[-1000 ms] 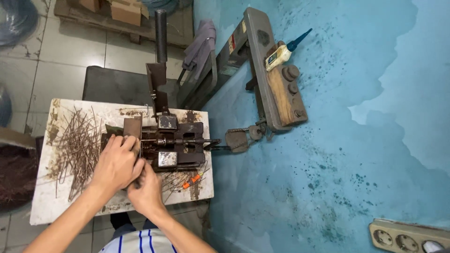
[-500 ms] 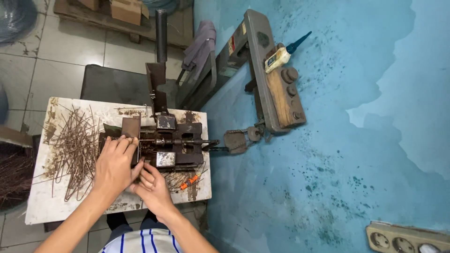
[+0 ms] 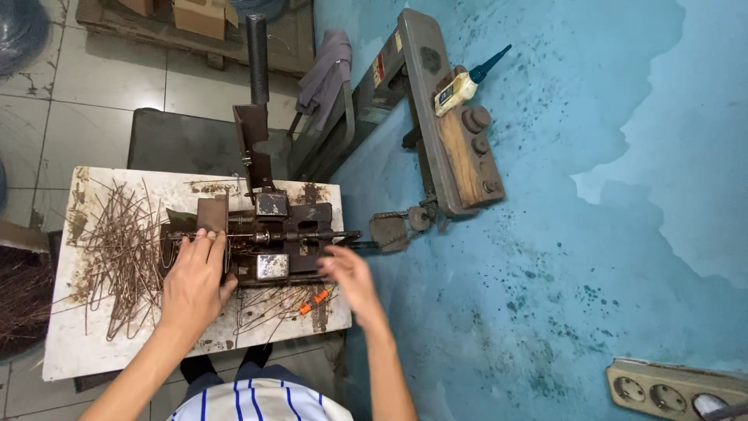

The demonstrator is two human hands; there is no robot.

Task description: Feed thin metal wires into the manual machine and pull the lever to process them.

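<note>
Left hand: the left hand (image 3: 191, 282) is lying palm down on the left end of the bending jig (image 3: 261, 243), forearm reaching up from the near edge of the view, wrist straight.
Left grip: the fingers (image 3: 204, 242) are lying side by side and pressing down onto the jig's thin horizontal rod (image 3: 257, 235); whether they are pinching a wire beneath them cannot be told.
Right hand: the right hand (image 3: 348, 274) is hovering just off the jig's right end, over the right edge of the counter (image 3: 78, 343), forearm angling in from the near right, and it is blurred.
Right grip: the fingers are loosely spread and curling toward the jig, pinching nothing that is showing.
Jig: the rusty metal block is sitting at the middle of the counter, with an upright lever (image 3: 256, 93) rising from its far side.
Wires: a pile of bent rusty wires (image 3: 121, 249) is lying on the counter left of the jig, just beside the left hand; more wires (image 3: 269, 306) are lying near of the jig, between the two hands.
Orange piece: a small orange piece (image 3: 315, 299) is lying among the near wires, close to the right hand.
Surroundings: a blue wall (image 3: 592, 234) is filling the right side, with a power strip (image 3: 674, 386) at the near right.
</note>
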